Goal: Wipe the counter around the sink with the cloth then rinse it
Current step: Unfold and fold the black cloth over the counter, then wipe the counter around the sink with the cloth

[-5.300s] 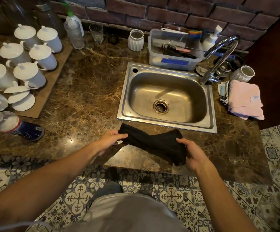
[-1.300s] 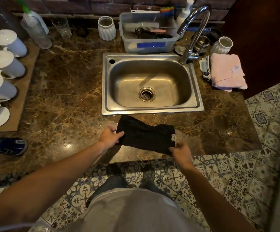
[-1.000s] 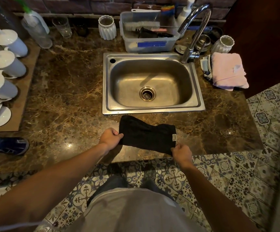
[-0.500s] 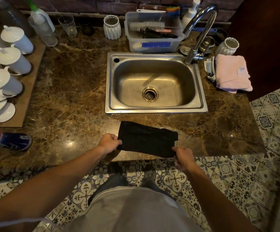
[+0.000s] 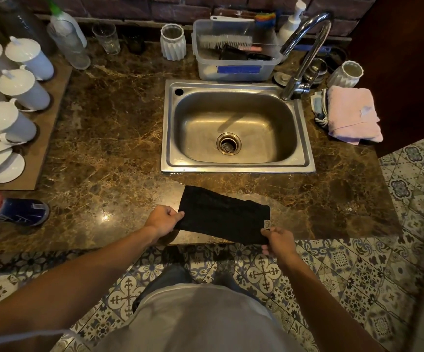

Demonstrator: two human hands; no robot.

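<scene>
A black cloth (image 5: pixel 222 215) is spread as a flat rectangle over the front edge of the brown marble counter (image 5: pixel 109 153), just in front of the steel sink (image 5: pixel 236 167). My left hand (image 5: pixel 162 221) grips the cloth's near left corner. My right hand (image 5: pixel 277 241) pinches its near right corner by a small white tag. The curved chrome tap (image 5: pixel 304 49) stands at the sink's back right; no water runs from it.
White lidded mugs (image 5: pixel 15 97) stand on a board at the left, with a blue can (image 5: pixel 15 212) lying near the front. Behind the sink are a plastic tub of brushes (image 5: pixel 233 64), a glass (image 5: pixel 106 38) and bottles. A pink towel (image 5: pixel 353 114) lies right of the sink.
The twisted cloth has been opened out and stretched flat between both hands. Over the last second both hands kept their hold and the cloth stayed at the counter's front edge.
</scene>
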